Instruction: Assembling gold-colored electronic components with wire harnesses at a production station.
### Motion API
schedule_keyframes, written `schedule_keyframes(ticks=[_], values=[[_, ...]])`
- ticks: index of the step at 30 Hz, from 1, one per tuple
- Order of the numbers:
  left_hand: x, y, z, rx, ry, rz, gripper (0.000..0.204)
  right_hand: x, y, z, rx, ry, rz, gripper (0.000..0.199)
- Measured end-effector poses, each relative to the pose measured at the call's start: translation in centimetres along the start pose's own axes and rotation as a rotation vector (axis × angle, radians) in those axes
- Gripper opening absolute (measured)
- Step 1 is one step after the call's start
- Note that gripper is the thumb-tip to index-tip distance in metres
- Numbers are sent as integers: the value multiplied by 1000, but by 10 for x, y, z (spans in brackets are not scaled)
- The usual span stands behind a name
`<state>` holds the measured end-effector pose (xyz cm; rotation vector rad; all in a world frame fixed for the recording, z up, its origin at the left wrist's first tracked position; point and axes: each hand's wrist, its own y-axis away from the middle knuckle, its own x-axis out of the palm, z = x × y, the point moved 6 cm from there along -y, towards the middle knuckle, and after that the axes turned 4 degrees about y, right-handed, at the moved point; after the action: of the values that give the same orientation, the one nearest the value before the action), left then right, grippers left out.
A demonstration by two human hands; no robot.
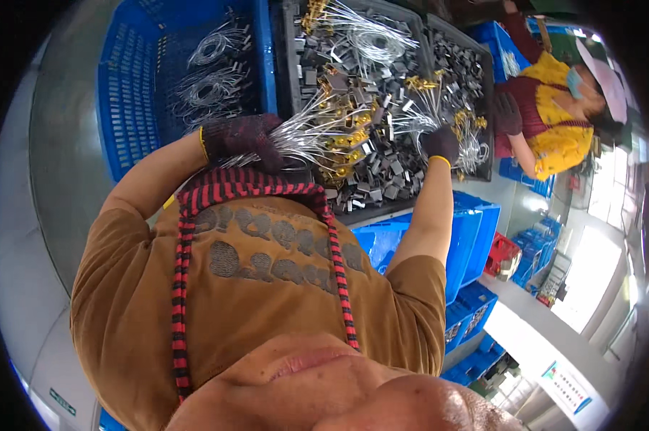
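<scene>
My left hand (pixel 247 141), in a dark knitted glove, is wrapped round a thick bundle of silver wires (pixel 299 136). Brass-coloured terminals (pixel 346 147) fan out from its far end over a black tray of small dark metal blocks. My right hand (pixel 441 144), gloved likewise, is curled at a second cluster of silver wires (pixel 416 122) that has yellow-gold ends. Its fingertips are mostly hidden, so what lies in them does not show clearly.
At left stands a blue basket (pixel 127 93) with coiled wire bundles (pixel 209 90). More coiled wires (pixel 374 43) lie on the far blocks. A co-worker (pixel 554 108) in yellow and dark red is at the right, one gloved hand by the tray. Blue crates (pixel 475 237) stand below right.
</scene>
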<state>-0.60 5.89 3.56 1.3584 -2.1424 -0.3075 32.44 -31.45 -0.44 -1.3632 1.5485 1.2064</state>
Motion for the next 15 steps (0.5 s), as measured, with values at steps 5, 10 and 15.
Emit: schedule_keyframes(ticks=[5,10,15], values=[[-41,34,14,160,609,-195,51,-10,-1,16,21,0,42,55],[-144,86,38,754,655,-67,33,-11,-5,21,60,49,-19,49],[-241,97,33,787,539,-763,28,-10,-24,30,92,108,24,46]])
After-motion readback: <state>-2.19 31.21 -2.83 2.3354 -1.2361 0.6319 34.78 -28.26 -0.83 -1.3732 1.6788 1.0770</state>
